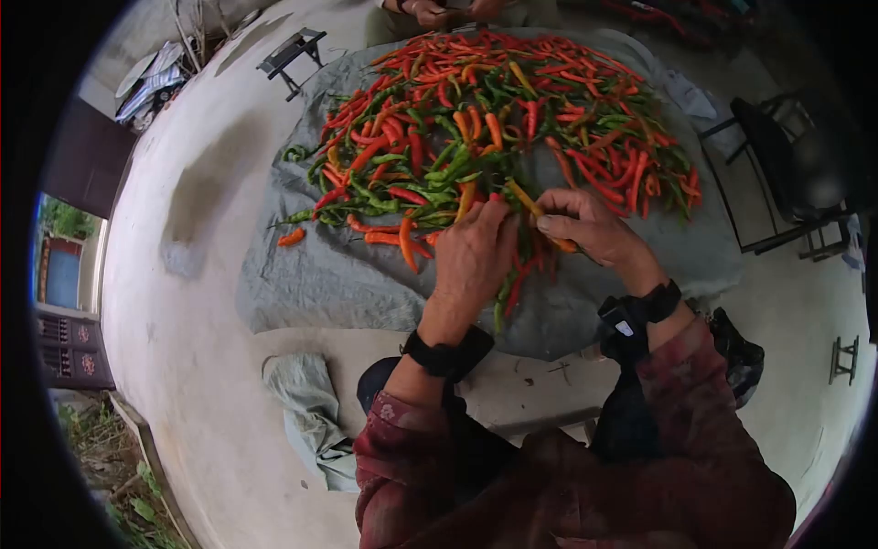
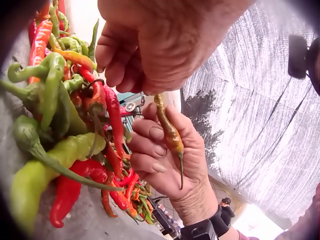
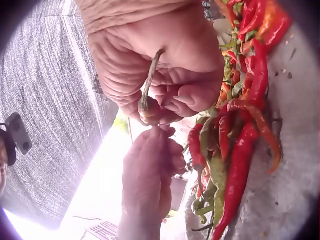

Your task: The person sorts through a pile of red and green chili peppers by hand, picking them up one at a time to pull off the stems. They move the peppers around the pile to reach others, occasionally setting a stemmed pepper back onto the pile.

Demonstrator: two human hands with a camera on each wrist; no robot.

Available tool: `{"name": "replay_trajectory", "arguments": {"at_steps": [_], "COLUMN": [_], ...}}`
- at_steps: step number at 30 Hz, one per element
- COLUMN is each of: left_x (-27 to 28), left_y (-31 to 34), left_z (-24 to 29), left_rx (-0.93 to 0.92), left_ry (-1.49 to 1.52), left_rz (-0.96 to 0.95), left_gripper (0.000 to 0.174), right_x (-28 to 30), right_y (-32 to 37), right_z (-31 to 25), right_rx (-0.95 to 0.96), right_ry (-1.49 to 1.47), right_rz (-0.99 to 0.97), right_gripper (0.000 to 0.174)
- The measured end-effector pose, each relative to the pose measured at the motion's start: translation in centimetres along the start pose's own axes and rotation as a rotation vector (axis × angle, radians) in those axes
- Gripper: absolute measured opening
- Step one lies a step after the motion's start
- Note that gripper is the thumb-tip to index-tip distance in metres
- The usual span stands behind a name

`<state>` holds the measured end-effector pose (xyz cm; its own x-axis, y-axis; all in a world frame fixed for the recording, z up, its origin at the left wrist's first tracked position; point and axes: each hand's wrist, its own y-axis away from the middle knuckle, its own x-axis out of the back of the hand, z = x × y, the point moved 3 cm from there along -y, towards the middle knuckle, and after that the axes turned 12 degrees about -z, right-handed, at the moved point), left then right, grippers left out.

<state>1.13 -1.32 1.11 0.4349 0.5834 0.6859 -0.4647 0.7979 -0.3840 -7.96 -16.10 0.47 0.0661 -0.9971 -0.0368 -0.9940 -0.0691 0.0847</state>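
Note:
A yellowish-orange pepper with a long dry stem (image 2: pixel 172 137) lies across the fingers and palm of my right hand (image 1: pixel 590 226), which curls round it. In the right wrist view its stem end (image 3: pixel 149 107) points back toward the palm. My left hand (image 1: pixel 474 252) is at the pepper's other end, fingertips bent together against the tip; the left wrist view shows these fingers curled, their contact partly hidden. Below both hands, red and green peppers (image 1: pixel 514 291) hang toward the near edge of the grey cloth (image 1: pixel 329 297).
A broad heap of red, orange and green peppers (image 1: pixel 439 91) covers the cloth beyond my hands. Another person's hands (image 1: pixel 448 13) are at the far side. A black chair (image 1: pixel 777 165) stands at the right, a small stool (image 1: pixel 291 60) at the far left, and crumpled cloth (image 1: pixel 311 412) near my left leg.

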Motion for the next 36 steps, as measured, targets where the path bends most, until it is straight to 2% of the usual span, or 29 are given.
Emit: {"name": "replay_trajectory", "arguments": {"at_steps": [2, 3, 5, 6, 8, 11, 13, 15, 17, 19, 20, 21, 23, 25, 27, 28, 30, 31, 33, 36], "left_x": [-0.2, -0.5, -0.4, -0.2, -0.7, -1.9, -3.5, -4.8, -5.0, -4.9, -4.9, -4.7, -3.4, -1.6, 0.5, 1.1, 2.8, 3.2, 3.7, 4.2], "left_y": [0.1, 0.3, 0.6, 0.7, 1.2, 1.6, 2.4, 3.5, 4.0, 4.4, 4.5, 4.3, 3.1, 1.3, -0.9, -2.0, -3.7, -4.3, -5.4, -5.3], "left_z": [0.2, 0.2, 1.0, 1.6, 2.9, 5.4, 5.3, 5.2, 5.5, 5.6, 5.4, 5.2, 4.8, 4.6, 5.0, 5.2, 5.5, 6.0, 6.1, 8.7], "left_rx": [0.011, 0.018, 0.017, 0.001, 0.199, 0.063, 0.044, 0.193, 0.203, 0.215, 0.209, 0.170, 0.115, 0.127, 0.194, 0.185, 0.171, 0.151, 0.155, 0.133], "left_ry": [0.065, 0.122, 0.068, 0.081, 0.349, 0.446, 0.425, 0.624, 0.664, 0.617, 0.613, 0.584, 0.544, 0.545, 0.704, 0.712, 0.658, 0.607, 0.587, 0.558], "left_rz": [-0.072, -0.099, -0.154, -0.158, -0.288, -0.315, -0.371, -0.385, -0.360, -0.291, -0.290, -0.298, -0.302, -0.242, -0.145, -0.129, -0.090, -0.072, -0.060, -0.056], "left_gripper": [0.008, 0.007, 0.011, 0.011, 0.021, 0.028, 0.026, 0.026, 0.026, 0.025, 0.025, 0.025, 0.025, 0.022, 0.021, 0.022, 0.024, 0.025, 0.025, 0.026], "right_x": [0.7, 1.0, 0.7, 0.6, 0.6, 0.3, 0.2, 0.9, 2.3, 5.2, 7.1, 7.9, 9.1, 5.9, 0.8, -1.3, -5.6, -7.5, -9.9, -12.8], "right_y": [0.6, 1.3, 2.3, 2.8, 4.7, 5.9, 6.7, 7.6, 8.4, 8.6, 8.3, 8.2, 8.3, 8.7, 8.6, 8.7, 8.3, 8.0, 9.6, 10.2], "right_z": [0.2, 0.0, -0.3, -0.3, -0.2, -0.5, -1.0, -1.2, -1.8, -2.0, -2.4, -2.8, -2.7, -2.7, -3.2, -3.4, -4.8, -5.2, -8.1, -9.8], "right_rx": [-0.023, -0.038, -0.117, -0.121, 0.044, 0.090, 0.075, 0.054, 0.041, 0.110, 0.267, 0.277, 0.165, 0.137, 0.025, 0.024, 0.187, 0.199, 0.554, 0.617], "right_ry": [0.054, 0.060, 0.047, 0.054, -0.091, -0.143, -0.126, -0.063, -0.031, -0.270, -0.417, -0.413, -0.637, -0.564, -0.166, -0.176, 0.238, 0.225, 0.733, 0.825], "right_rz": [-0.045, -0.009, -0.129, -0.109, 0.040, 0.113, 0.157, 0.227, 0.301, 0.466, 0.501, 0.499, 0.631, 0.547, 0.305, 0.280, 0.327, 0.291, 0.537, 0.517], "right_gripper": [0.029, 0.029, 0.027, 0.027, 0.027, 0.026, 0.024, 0.018, 0.016, 0.020, 0.027, 0.027, 0.033, 0.036, 0.036, 0.036, 0.023, 0.023, 0.022, 0.027]}}
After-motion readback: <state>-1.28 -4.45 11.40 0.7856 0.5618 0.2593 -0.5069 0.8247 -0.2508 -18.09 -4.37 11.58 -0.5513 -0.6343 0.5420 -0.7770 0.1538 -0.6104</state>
